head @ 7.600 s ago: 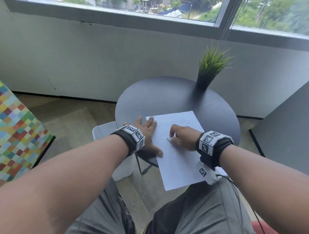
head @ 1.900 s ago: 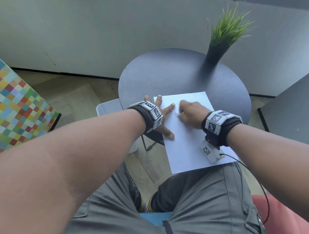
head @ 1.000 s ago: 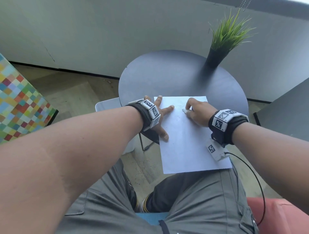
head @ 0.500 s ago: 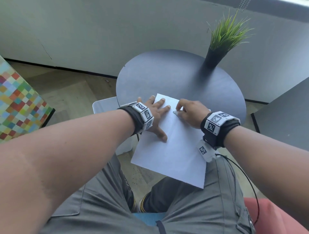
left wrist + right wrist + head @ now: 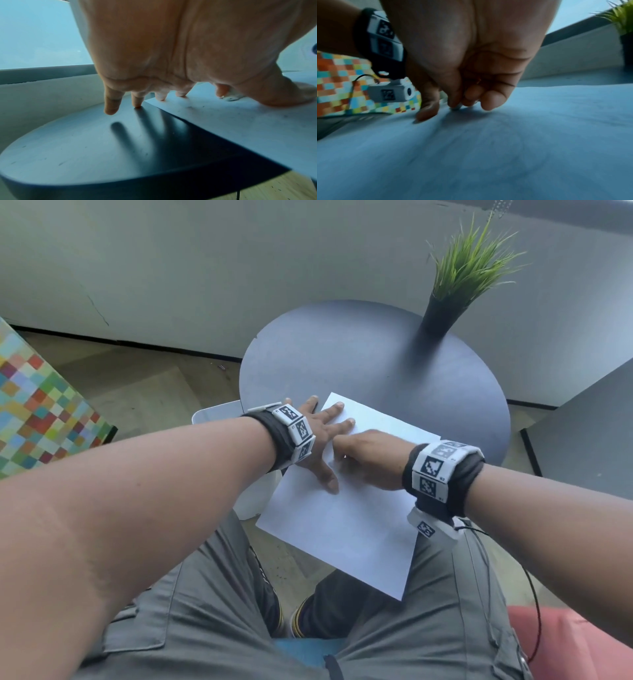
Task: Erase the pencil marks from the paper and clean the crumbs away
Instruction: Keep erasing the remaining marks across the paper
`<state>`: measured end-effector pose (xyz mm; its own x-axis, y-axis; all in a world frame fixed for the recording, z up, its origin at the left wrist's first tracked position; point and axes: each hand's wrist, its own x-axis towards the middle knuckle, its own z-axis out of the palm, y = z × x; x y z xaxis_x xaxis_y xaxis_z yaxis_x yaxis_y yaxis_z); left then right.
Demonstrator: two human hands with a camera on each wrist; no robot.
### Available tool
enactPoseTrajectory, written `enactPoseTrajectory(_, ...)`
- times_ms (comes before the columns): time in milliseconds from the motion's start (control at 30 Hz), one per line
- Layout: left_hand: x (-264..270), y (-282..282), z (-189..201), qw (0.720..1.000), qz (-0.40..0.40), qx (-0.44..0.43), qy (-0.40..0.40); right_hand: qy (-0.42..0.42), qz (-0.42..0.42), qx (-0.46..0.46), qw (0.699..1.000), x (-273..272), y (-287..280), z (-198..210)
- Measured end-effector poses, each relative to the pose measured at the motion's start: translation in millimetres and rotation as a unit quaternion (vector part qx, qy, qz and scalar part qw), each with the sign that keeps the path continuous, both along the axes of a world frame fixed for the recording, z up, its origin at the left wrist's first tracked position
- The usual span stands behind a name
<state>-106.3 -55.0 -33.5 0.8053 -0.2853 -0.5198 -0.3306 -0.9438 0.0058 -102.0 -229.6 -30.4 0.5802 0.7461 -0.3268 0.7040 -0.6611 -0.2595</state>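
Observation:
A white sheet of paper [image 5: 342,525] lies askew on the round dark table [image 5: 376,364], and its near half hangs over the edge above my lap. My left hand [image 5: 318,440] lies flat with fingers spread. Two fingertips press the paper's far corner, the others touch the table, and the thumb rests on the sheet. My right hand [image 5: 366,460] is curled and pinches a small white eraser [image 5: 230,96] against the paper [image 5: 240,128], just beside the left thumb. Small dark crumbs [image 5: 189,107] dot the sheet. The eraser tip [image 5: 456,108] touches the paper [image 5: 488,148].
A grass plant in a dark pot [image 5: 445,313] stands at the table's far right edge. A white stool or bin [image 5: 219,414] sits under the table's left side. A multicoloured checkered block [image 5: 41,412] is far left, and a grey panel [image 5: 589,433] is on the right.
The sheet has been turned clockwise under my left hand, so its near end swung left. My right hand with the eraser has moved back toward the left thumb.

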Motion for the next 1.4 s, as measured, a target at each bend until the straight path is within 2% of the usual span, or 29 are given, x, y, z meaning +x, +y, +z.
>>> enactPoseTrajectory(33,0,0,0,1.0,0.0,0.0,0.0,-0.004,-0.013,0.001,1.0,5,0,2)
enactPoseTrajectory(133,2,-1,-2,1.0,-0.004,0.007,-0.007,-0.081,-0.13,-0.012,0.988,27,-4,5)
enactPoseTrajectory(200,1,-1,-2,1.0,-0.004,0.009,-0.005,-0.084,-0.099,-0.008,0.992,19,-2,6)
enactPoseTrajectory(267,0,-1,-1,1.0,-0.002,0.008,0.004,-0.025,-0.012,-0.012,1.0,1,3,5)
enactPoseTrajectory(333,2,-2,1,1.0,-0.007,0.011,0.003,0.013,0.018,-0.022,1.0,-3,2,6)
enactPoseTrajectory(467,3,-3,0,1.0,-0.007,0.012,-0.002,-0.058,-0.096,0.028,0.993,24,-9,6)
enactPoseTrajectory(533,2,-2,1,1.0,-0.006,0.012,0.002,-0.046,-0.061,0.028,0.997,18,-11,6)
enactPoseTrajectory(600,2,-3,4,1.0,-0.001,0.014,0.011,0.013,0.013,-0.003,1.0,7,-11,7)
enactPoseTrajectory(667,3,-5,6,1.0,-0.003,0.02,0.013,0.038,0.021,-0.021,0.999,9,-12,9)
enactPoseTrajectory(767,4,-5,6,0.999,-0.012,0.032,0.003,-0.048,-0.093,0.019,0.994,28,-18,5)
enactPoseTrajectory(800,4,-5,7,0.999,-0.01,0.037,0.002,-0.066,-0.107,0.031,0.992,31,-21,3)
enactPoseTrajectory(967,5,-8,9,0.999,-0.011,0.047,0.008,0.064,0.023,-0.022,0.997,20,-20,8)
enactPoseTrajectory(1000,6,-9,9,0.999,-0.013,0.046,0.008,0.048,0.008,-0.023,0.999,24,-20,7)
enactPoseTrajectory(1100,8,-11,10,0.998,-0.021,0.058,0.003,-0.071,-0.09,0.011,0.993,35,-20,3)
enactPoseTrajectory(1133,8,-10,11,0.998,-0.023,0.063,0.001,-0.073,-0.09,0.018,0.993,35,-21,1)
enactPoseTrajectory(1233,7,-9,11,0.998,-0.02,0.062,0.003,0.044,0.008,-0.018,0.999,24,-22,6)
enactPoseTrajectory(1300,9,-10,10,0.998,-0.018,0.058,0.005,0.072,0.015,-0.037,0.997,24,-22,10)
enactPoseTrajectory(1400,7,-11,11,0.998,-0.022,0.06,0.001,-0.042,-0.083,0.005,0.996,34,-22,3)
